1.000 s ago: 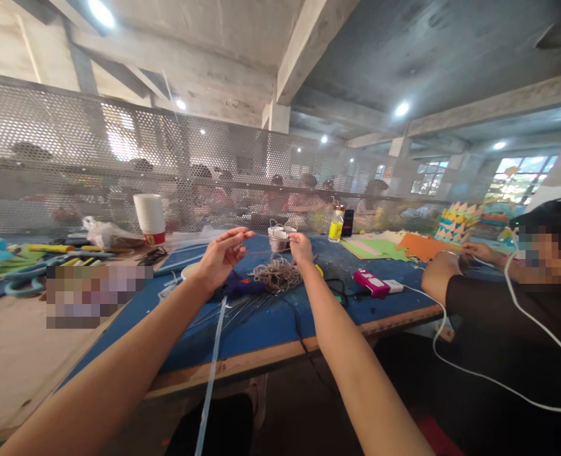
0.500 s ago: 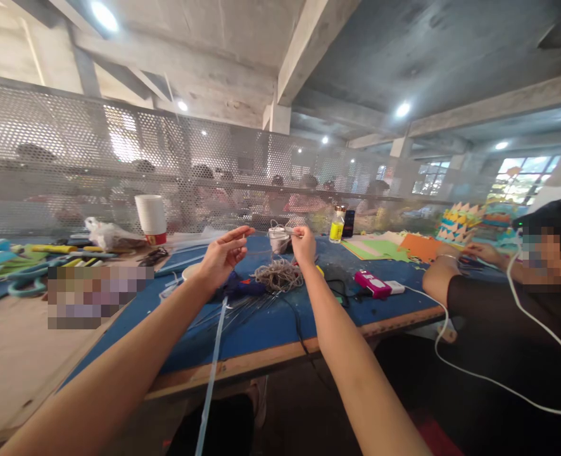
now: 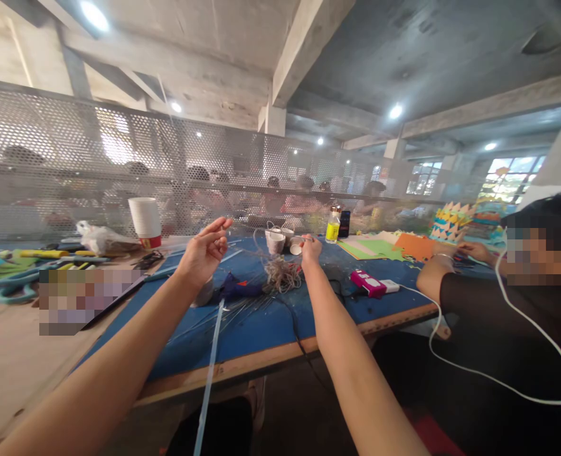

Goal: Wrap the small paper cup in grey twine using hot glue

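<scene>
Twine [image 3: 283, 276] lies tangled between the curled left hand [image 3: 202, 254] and pinched right hand [image 3: 311, 252]; whether either grips anything is unclear.

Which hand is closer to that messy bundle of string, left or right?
Right. In the view, the right hand is just above the bundle of string, slightly to its right; the left hand is farther off, up and to its left.

One string heap [image 3: 281, 276], one bottle [image 3: 332, 228], one phone [image 3: 345, 223]; loose cups [image 3: 275, 242], perhaps four.
</scene>
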Demonstrator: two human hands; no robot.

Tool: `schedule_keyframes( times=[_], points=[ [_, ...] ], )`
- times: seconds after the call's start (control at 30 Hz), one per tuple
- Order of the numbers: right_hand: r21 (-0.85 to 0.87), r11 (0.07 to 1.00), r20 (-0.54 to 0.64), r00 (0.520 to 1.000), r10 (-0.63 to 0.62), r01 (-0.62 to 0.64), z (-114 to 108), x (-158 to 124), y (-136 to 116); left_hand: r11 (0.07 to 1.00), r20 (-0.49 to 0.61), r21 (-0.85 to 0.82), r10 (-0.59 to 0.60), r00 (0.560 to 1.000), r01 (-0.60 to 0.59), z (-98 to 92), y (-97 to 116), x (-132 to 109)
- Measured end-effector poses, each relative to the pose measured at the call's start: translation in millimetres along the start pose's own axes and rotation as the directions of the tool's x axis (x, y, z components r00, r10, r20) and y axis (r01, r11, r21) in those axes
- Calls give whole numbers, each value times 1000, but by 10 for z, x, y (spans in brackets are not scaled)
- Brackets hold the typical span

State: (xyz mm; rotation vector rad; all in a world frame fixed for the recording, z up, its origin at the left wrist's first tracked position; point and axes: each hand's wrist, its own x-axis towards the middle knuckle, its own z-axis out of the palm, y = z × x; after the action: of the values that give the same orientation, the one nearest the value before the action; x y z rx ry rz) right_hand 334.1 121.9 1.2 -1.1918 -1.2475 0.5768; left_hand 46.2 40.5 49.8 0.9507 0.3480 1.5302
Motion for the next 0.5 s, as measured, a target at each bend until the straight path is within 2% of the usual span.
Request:
schedule_keyframes(
  times=[0.13, 0.23, 0.3, 0.4, 0.43, 0.5],
  points=[
    [-51, 998, 34, 998, 48, -46, 7, -39, -8, 1000, -38, 2, -10, 999, 10, -32, -13, 23],
    [-51, 997, 177, 982, 61, -53, 98, -127, -75, 998, 13, 53, -43, 999, 43, 4, -72, -9],
    [-8, 999, 315, 948, 42, -42, 148, -198, -179, 995, 55, 86, -59, 997, 54, 28, -104, -35],
    [179, 984, 461, 884, -79, -6, 161, -293, -393, 991, 101, 123, -69, 993, 57, 53, -116, -63],
    [273, 962, 473, 870, -140, 7, 155, -320, -463, 990, 110, 131, -74, 991, 59, 62, -114, -70],
    [423, 906, 439, 870, -225, 21, 155, -377, -577, 988, 122, 141, -84, 989, 66, 86, -111, -87]
  ],
)
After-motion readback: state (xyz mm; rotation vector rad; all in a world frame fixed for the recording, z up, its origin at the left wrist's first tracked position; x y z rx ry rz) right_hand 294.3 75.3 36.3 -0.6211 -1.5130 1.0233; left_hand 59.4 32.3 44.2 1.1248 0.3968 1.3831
